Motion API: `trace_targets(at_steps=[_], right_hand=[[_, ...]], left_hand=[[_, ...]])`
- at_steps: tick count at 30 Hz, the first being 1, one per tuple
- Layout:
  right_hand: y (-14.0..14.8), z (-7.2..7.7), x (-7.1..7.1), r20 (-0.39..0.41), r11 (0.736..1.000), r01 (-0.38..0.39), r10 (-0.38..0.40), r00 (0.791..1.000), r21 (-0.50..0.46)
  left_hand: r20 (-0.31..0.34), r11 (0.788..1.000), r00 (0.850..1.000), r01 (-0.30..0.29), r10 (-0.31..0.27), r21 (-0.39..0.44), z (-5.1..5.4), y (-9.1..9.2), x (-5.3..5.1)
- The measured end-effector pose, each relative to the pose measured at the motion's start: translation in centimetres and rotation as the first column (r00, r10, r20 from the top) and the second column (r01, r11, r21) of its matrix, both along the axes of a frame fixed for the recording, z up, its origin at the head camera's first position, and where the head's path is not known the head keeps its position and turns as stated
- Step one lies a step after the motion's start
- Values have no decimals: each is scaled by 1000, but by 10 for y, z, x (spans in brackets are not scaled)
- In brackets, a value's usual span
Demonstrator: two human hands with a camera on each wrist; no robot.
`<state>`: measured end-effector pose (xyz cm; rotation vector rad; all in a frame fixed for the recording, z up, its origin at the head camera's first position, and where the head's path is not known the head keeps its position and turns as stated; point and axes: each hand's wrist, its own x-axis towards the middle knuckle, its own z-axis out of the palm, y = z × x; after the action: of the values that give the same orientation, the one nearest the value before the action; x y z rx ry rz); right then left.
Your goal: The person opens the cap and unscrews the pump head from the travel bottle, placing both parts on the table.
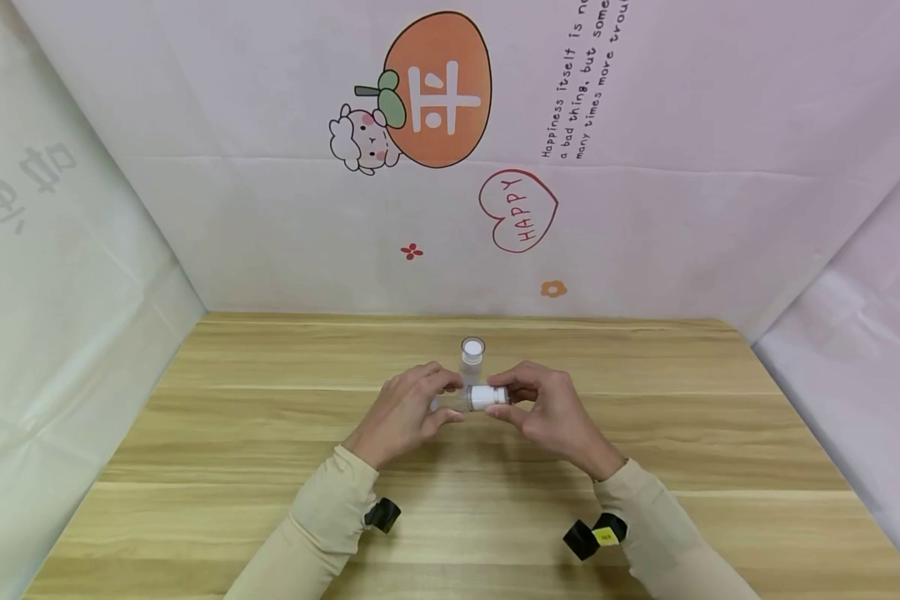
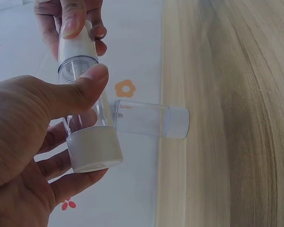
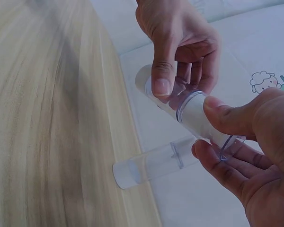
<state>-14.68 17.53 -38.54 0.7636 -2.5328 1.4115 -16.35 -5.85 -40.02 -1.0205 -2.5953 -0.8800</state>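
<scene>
A clear bottle with a white base (image 2: 94, 149) is held sideways between both hands. My left hand (image 1: 408, 410) grips its clear body, thumb on one side and fingers on the other. At the other end, my right hand (image 1: 553, 412) pinches the white top part (image 1: 483, 397), which has a clear cap (image 3: 233, 147) over its tip. Body and white part meet in line at a clear rim. Just behind the hands, a second clear bottle (image 1: 472, 360) stands upright on the table; its white base (image 3: 126, 174) shows in the right wrist view.
The wood-grain table (image 1: 270, 517) reaches to a pale printed cloth wall (image 1: 285, 233) at the back, with more cloth at both sides. Black devices (image 1: 383, 515) are strapped at both wrists.
</scene>
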Motion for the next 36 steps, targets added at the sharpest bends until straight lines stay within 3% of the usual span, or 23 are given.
trace_targets(at_steps=[9,16,25,36], right_hand=[[0,4,0,-60,997,-12,16,998,74],[-2,3,1,-51,995,1,4,999,104],[5,2,2,-73,995,0,7,997,98],[24,5,3,-75,995,57,-50,996,85]], left_hand=[[39,1000,999,1,-1,-7,1,0,0],[68,1000,998,-4,5,-8,0,-1,-1],[72,1000,997,-19,21,-20,-4,-4,-2],[67,998,996,-57,57,-9,-4,-5,-2]])
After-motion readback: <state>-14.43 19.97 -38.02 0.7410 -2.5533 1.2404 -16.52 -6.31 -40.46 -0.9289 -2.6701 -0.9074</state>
